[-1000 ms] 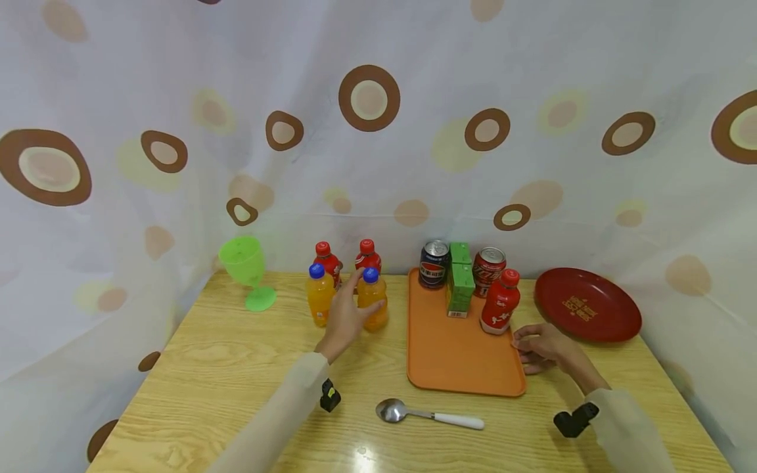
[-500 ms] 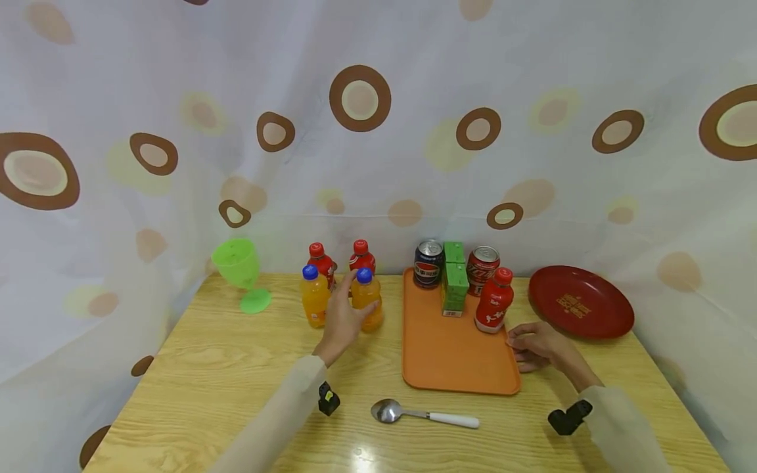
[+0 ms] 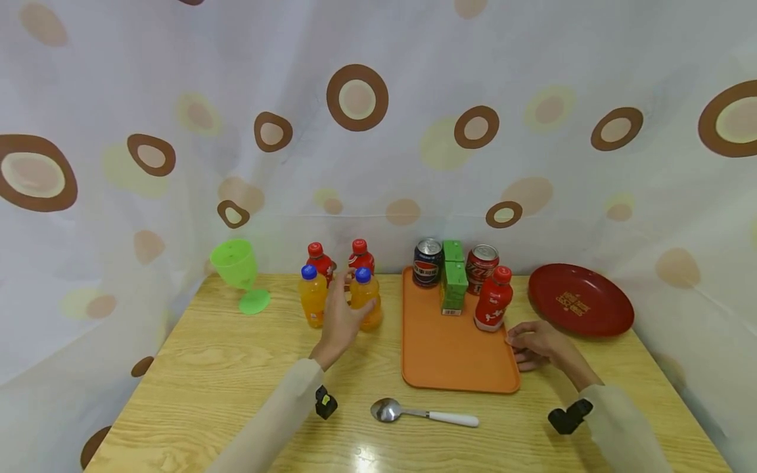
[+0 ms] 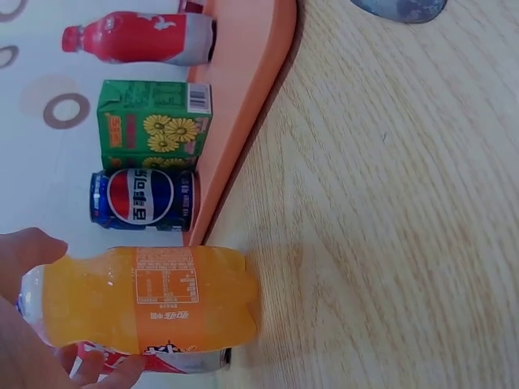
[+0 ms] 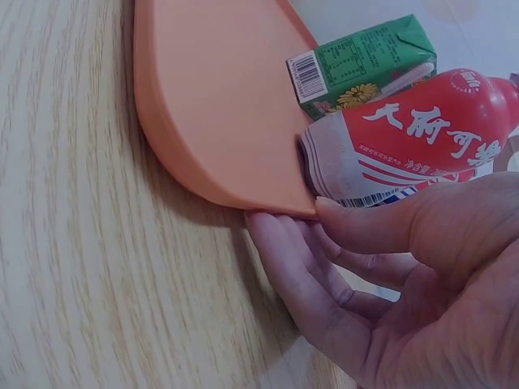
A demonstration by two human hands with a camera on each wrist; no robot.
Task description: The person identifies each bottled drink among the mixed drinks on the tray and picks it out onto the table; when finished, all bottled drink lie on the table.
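Observation:
My left hand (image 3: 340, 322) curls round the right one of two blue-capped orange drink bottles (image 4: 170, 296), near its upper part. That bottle stands upright on the table; whether the thumb presses it is hard to tell. Left of the hand is the other orange drink bottle (image 3: 313, 299). Two red-capped cola bottles (image 3: 320, 263) stand behind. My right hand (image 3: 538, 345) pinches the right rim of an orange tray (image 5: 211, 105), thumb on top and fingers below. On the tray are a red cola bottle (image 5: 405, 134), green drink cartons (image 3: 454, 289), a blue Pepsi can (image 4: 142, 198) and a red can (image 3: 481, 266).
A metal spoon (image 3: 426, 415) with a white handle lies in front of the tray. Behind the right hand is a dark red plate (image 3: 612, 309). A green goblet (image 3: 236, 266) stands at the far left. A patterned cloth (image 3: 378, 171) hangs behind the table.
The head view has shifted slightly, so everything sits a little further left. Both hands keep their places at the bottle and the tray rim.

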